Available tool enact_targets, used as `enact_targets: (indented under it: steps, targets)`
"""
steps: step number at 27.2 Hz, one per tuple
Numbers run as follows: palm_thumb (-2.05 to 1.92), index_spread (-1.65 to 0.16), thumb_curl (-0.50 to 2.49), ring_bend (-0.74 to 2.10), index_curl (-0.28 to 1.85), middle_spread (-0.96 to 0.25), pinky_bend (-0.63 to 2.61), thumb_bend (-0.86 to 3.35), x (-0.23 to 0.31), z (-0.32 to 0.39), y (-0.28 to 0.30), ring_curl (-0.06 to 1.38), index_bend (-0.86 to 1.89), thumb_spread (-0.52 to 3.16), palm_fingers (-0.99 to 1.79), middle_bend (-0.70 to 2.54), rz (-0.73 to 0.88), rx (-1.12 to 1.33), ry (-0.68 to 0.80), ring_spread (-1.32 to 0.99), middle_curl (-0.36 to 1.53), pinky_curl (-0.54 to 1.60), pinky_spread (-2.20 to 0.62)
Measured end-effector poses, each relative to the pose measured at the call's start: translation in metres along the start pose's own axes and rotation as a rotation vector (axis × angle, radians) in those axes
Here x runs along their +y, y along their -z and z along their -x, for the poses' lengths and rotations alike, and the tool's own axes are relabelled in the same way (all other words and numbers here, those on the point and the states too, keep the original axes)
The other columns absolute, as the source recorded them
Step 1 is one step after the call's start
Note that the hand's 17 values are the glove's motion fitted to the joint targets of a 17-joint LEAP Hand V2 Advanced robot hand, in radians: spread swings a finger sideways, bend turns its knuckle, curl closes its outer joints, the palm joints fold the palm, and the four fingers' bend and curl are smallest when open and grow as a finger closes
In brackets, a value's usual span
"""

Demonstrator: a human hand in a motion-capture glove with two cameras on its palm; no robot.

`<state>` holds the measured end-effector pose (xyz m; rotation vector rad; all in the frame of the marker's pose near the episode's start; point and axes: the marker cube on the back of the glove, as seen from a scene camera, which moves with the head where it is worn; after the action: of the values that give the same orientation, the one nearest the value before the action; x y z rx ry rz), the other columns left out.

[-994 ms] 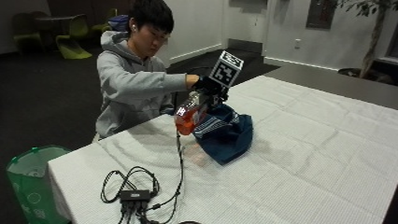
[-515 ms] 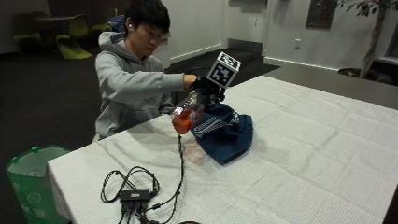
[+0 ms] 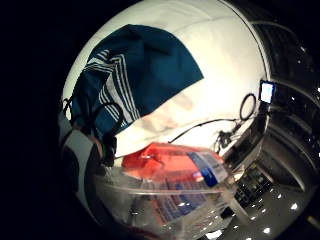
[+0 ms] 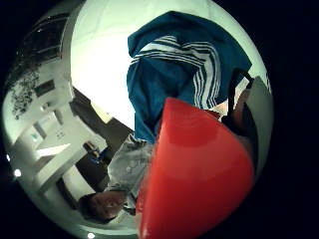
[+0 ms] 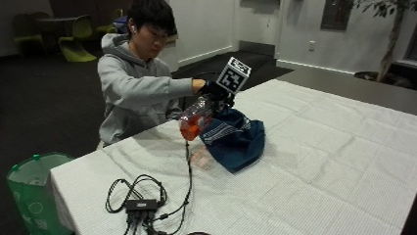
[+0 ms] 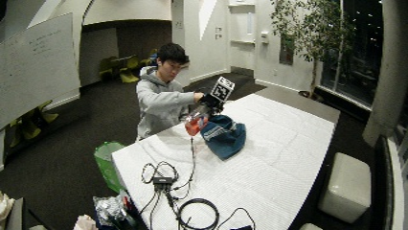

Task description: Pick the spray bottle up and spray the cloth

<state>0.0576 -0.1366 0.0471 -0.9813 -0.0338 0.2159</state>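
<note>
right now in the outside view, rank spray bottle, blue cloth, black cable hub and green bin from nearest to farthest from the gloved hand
1. spray bottle: held in the right hand, lifted off the table.
2. blue cloth: on the table just below the hand.
3. black cable hub: near the table's front edge.
4. green bin: on the floor beside the table.

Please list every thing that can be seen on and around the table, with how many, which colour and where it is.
spray bottle: one, clear with an orange-red lower part, held tilted above the table beside the cloth.
cloth: one, dark blue with white stripes, bunched on the table.
table: one, covered in white.
cables with a small box: one black bundle, near the table's front corner.
bin: one, green, on the floor beside the table.
stool: one, white, on the floor at the table's far side.
right hand: one, black-gloved, grips the spray bottle.
</note>
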Motion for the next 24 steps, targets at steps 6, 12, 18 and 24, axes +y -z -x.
enact_targets:
  steps: [6, 12, 18, 24]
  targets:
    - [0.93, -0.21, 0.76, 0.70, 0.56, -0.13, 0.40, -0.03, -0.012, 0.015, -0.021, 0.48, 0.46, 0.20, 1.40, 0.63, 0.036, -0.016, 0.041, -0.18, 0.52, 0.40, -0.28]
    - [0.93, -0.21, 0.77, 0.70, 0.56, -0.13, 0.40, -0.03, 0.011, 0.049, 0.020, 0.48, 0.45, 0.20, 1.40, 0.63, -0.146, -0.159, 0.162, -0.18, 0.52, 0.40, -0.28]
    - [0.92, -0.22, 0.77, 0.71, 0.56, -0.13, 0.41, -0.03, 0.044, 0.107, 0.075, 0.48, 0.43, 0.21, 1.39, 0.63, -0.618, -0.717, 0.479, -0.18, 0.52, 0.40, -0.28]
    - [0.93, -0.22, 0.78, 0.71, 0.55, -0.12, 0.42, -0.03, 0.018, 0.164, 0.063, 0.48, 0.40, 0.22, 1.37, 0.61, -0.794, -1.244, 0.642, -0.17, 0.51, 0.40, -0.27]
